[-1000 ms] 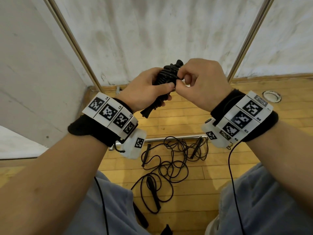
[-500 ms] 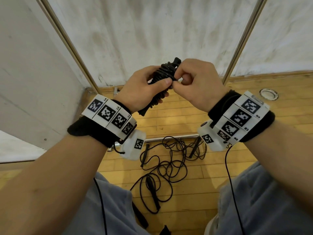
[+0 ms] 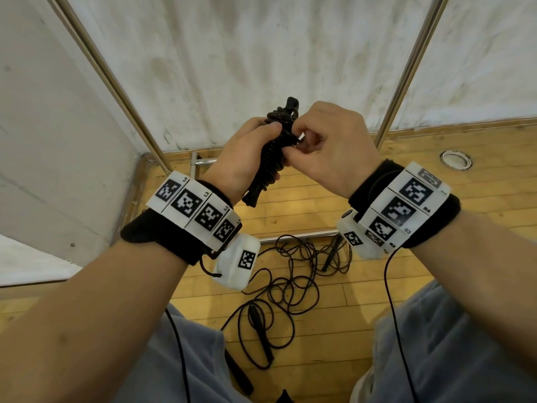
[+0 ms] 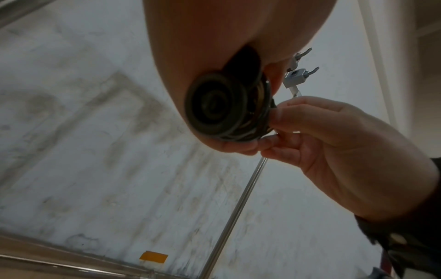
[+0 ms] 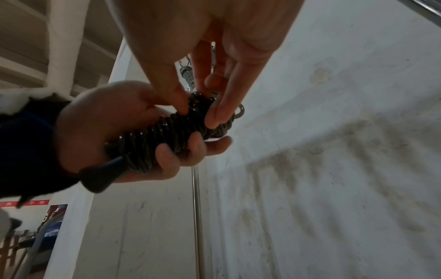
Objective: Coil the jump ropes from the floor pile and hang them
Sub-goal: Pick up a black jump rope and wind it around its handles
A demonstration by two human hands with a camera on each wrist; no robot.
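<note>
Left hand first: my fingers and thumb curl round the bundle, a black jump rope wound tightly about its own handles, held up at chest height before the wall. My right hand meets it from the other side, thumb and fingertips pinching the cord near the top of the winding.

From the head view I see only the backs of both hands, one handle tip poking out above and another end sticking out below my left palm. The right wrist view shows what that hides: my left hand with its fingers folded under the bundle, the turns of cord lying side by side, the flared handle end jutting toward my wrist, and my right fingers closed on the upper turns beside a small loop of cord.

The left wrist view looks at the bundle end-on, so the round butt of a handle faces the camera, with the cord ringed beside it and my right hand nipping the cord's edge.

Only the head view shows the pile of loose black ropes, tangled on the wooden floor between my knees, beside a metal bar lying on the boards.
</note>
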